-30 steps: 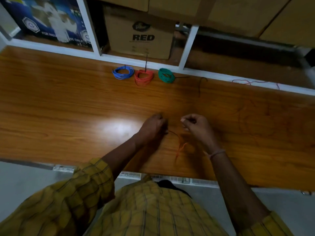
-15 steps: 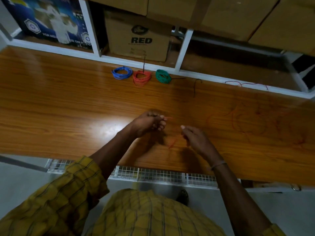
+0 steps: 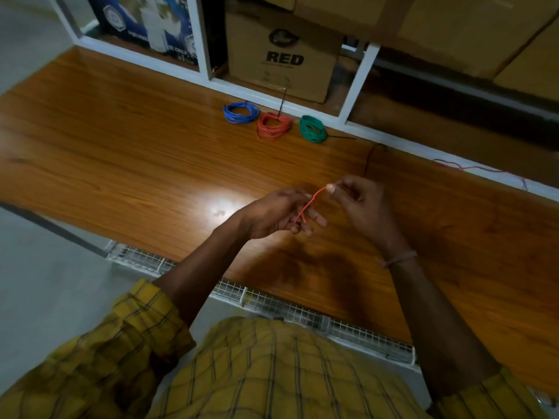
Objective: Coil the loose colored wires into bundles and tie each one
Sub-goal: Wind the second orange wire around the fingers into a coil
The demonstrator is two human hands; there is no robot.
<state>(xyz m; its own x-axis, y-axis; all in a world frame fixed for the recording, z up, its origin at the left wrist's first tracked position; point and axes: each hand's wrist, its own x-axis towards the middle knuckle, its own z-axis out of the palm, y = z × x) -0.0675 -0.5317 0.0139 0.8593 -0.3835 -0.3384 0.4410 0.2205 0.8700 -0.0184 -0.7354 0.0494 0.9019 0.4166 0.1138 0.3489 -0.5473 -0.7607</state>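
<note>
Both hands are raised a little above the wooden worktop [image 3: 127, 152], and between them runs a short piece of orange wire [image 3: 309, 204]. The right hand [image 3: 361, 204] pinches the upper end of this wire between thumb and forefinger, with the other fingers curled in, probably so that the end does not slip while it is being wound. The left hand [image 3: 273, 214] takes the lower part: the wire goes down between its fingers, which are half bent around it, and it seems to serve as the form on which the loops are laid. How many turns lie on that hand cannot be told, because the hand itself hides them. I judge that this is the start of a new coil, since only a short length is visible between the hands. At the far edge of the worktop, just beside the white shelf frame [image 3: 361, 83], three finished bundles lie in a row: a blue bundle [image 3: 241, 112], a red bundle [image 3: 273, 126] and a green bundle [image 3: 313, 129], near each other but well apart from the hands, so they do not tangle with the wire in work. Behind them a cardboard box [image 3: 281, 52] printed RED stands in the shelf. Another thin loose wire [image 3: 472, 168] lies along the frame on the right, not yet coiled.
</note>
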